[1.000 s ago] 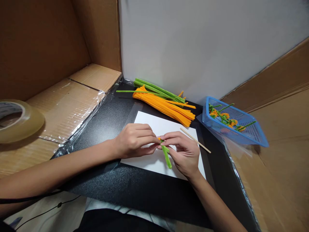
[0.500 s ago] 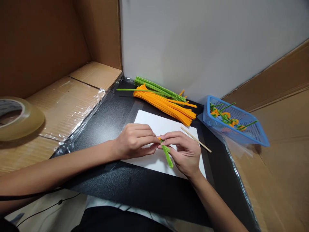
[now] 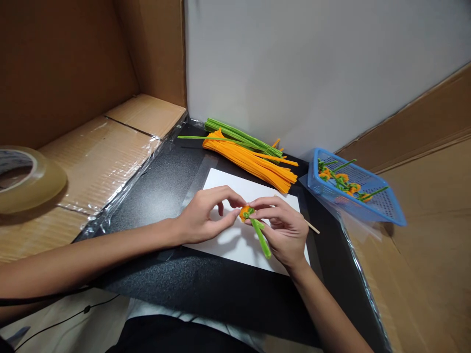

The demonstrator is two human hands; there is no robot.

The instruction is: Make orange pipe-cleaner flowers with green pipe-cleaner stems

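Over a white sheet (image 3: 231, 250), my right hand (image 3: 285, 225) pinches a small orange-and-green fuzzy piece (image 3: 246, 213) with a green stem pointing down and right. My left hand (image 3: 209, 215) is just left of the piece, its thumb and fingers apart, with the fingertips at or very near the orange part; whether they touch it is hard to tell. A bundle of orange fuzzy sticks (image 3: 253, 164) lies behind the sheet, with green sticks (image 3: 235, 131) behind that. Beside my right hand a thin wooden stick (image 3: 312, 226) is partly hidden.
At the right a blue basket (image 3: 390, 215) holds several orange-and-green pieces. A roll of clear tape (image 3: 51, 179) rests on cardboard (image 3: 106, 157) at the left. A grey-white wall (image 3: 312, 73) rises behind the black tabletop (image 3: 221, 289).
The fingers of my left hand have parted and drawn slightly back, and the orange part of the piece now shows. The camera view has shifted a little.
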